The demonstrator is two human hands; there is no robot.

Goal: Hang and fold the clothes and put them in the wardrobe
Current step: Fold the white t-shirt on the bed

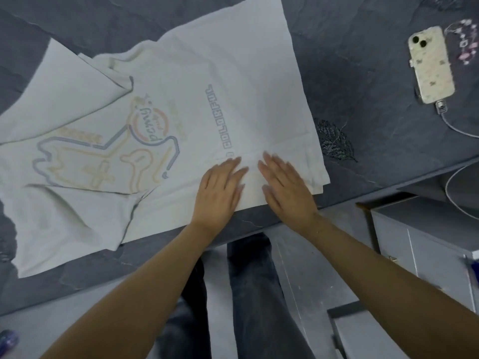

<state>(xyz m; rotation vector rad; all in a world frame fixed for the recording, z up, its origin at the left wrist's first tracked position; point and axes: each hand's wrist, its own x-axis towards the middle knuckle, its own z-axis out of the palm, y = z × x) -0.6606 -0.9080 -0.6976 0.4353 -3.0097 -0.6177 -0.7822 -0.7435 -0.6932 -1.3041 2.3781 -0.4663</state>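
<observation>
A white T-shirt (160,99) with a pastel line drawing and grey lettering lies spread on a dark grey bed cover (363,60), its sleeves folded in at the left. Both of my hands lie flat on the shirt's near right part, close to its hem. My left hand (219,189) presses the cloth with straight fingers. My right hand (283,187) lies just to its right, fingers straight too, slightly blurred. Neither hand grips the fabric.
A phone (431,64) in a pale case lies face down at the far right of the bed, with a white cable (456,125) plugged in. A grey cabinet (420,244) stands at the right. My legs in dark trousers (248,294) stand at the bed's near edge.
</observation>
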